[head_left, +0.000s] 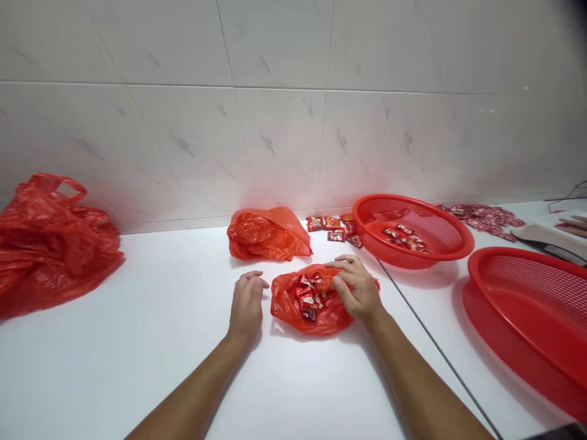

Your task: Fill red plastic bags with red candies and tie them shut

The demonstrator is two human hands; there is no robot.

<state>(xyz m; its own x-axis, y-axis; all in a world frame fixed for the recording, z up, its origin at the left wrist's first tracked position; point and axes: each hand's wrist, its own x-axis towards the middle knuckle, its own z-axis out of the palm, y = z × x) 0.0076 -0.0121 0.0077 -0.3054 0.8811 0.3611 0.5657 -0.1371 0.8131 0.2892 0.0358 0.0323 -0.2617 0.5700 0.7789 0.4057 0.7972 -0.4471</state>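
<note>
A small red plastic bag (pixel 293 318) lies with its mouth spread on the white table, and several red-wrapped candies (pixel 308 296) show inside it. My right hand (pixel 360 288) is at the bag's right side, thumb and fingers closed around its rim; what lies under the fingers is partly hidden. Just left of the bag, my left hand (pixel 246 302) rests on the table with loosely bent, parted fingers. It holds nothing, and a narrow gap separates it from the bag.
Behind are a crumpled red bag (pixel 266 235) and loose candy packets (pixel 332 223). A red mesh basket (pixel 413 260) holds some packets; another red basket (pixel 513 318) stands nearer, right. Many packets (pixel 486 219) lie along the wall. A large red bag (pixel 55 244) sits far left.
</note>
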